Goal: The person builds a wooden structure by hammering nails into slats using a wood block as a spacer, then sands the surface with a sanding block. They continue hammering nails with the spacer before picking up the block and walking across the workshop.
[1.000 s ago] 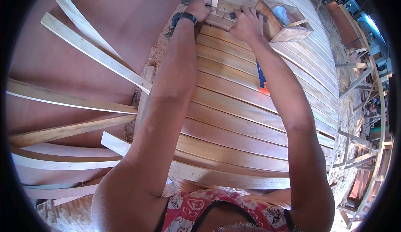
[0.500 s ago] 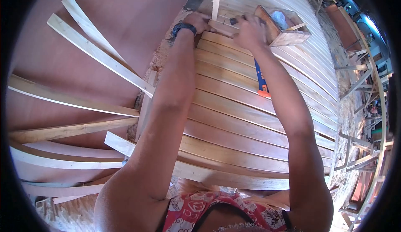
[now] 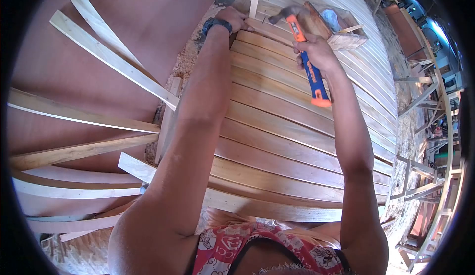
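Note:
My right hand (image 3: pixel 319 53) is closed round the blue and orange handle of a claw hammer (image 3: pixel 310 74). The hammer's dark head (image 3: pixel 287 14) points away from me, above the slatted wooden surface. At the far left edge of that surface, my left hand (image 3: pixel 232 19), with a dark watch on its wrist, grips the end of a wooden slat (image 3: pixel 269 31); part of its fingers is hidden. A short upright wood strip (image 3: pixel 255 0) stands just beyond the left fingers. Close to it is a thin dark line, perhaps a nail, too small to tell.
An open wooden box (image 3: pixel 346 40) holding a clear plastic bag (image 3: pixel 330 20) sits beyond my right hand. Several loose wood strips (image 3: pixel 109 52) stick out on the left over a reddish-brown panel (image 3: pixel 148 22). Wooden framing (image 3: pixel 420 112) runs along the right.
My right hand has moved back toward me and right, from near the hammer's head to its handle. The hammer is now raised in plain view. My left hand stays at the slat's end.

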Available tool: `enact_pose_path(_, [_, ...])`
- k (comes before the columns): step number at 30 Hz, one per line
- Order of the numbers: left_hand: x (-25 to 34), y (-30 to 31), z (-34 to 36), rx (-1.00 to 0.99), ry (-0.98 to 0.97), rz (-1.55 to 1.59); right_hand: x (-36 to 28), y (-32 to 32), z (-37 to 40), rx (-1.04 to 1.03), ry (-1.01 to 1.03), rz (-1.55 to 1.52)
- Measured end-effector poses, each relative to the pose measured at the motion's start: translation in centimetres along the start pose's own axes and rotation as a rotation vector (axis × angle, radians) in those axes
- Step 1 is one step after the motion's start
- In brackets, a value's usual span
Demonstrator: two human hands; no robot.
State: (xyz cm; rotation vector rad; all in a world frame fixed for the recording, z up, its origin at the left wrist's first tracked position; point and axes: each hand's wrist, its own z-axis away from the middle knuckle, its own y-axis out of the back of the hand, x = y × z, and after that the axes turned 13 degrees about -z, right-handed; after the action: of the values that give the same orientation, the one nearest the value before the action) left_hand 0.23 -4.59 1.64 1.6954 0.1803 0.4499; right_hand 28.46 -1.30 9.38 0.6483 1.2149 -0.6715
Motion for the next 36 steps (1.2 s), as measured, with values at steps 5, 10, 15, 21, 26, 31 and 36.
enact_pose_path(5, [-1.8,-2.2,-2.2,-0.153,-0.084,0.147,-2.0,-1.1,1.6,0.041,0.332,0.401])
enact_pose_path(10, [-1.1,-1.2,-1.5,-0.105,-0.118,-0.021,-2.3,-1.3,0.5,0.025,0.353,0.523])
enact_pose_path(15, [-1.0,-0.7,-0.7,-0.028,-0.110,-0.026,-4.1,-0.8,1.2,0.122,0.684,0.562])
enact_pose_path(21, [-1.6,-1.8,-1.8,-0.114,-0.086,0.063,-2.1,-2.3,1.6,0.326,0.812,0.415])
enact_pose_path(26, [-1.1,-1.4,-1.5,-0.059,-0.127,-0.076,-3.2,-1.6,2.4,0.016,0.316,0.546])
enact_pose_path(31, [-0.9,-0.8,-0.8,-0.102,-0.094,-0.059,-2.9,-3.2,3.8,0.355,0.844,0.283])
enact_pose_path(36, [-1.8,-1.7,-2.8,-0.063,-0.200,-0.046,0.6,-2.1,0.0,0.118,0.557,0.687])
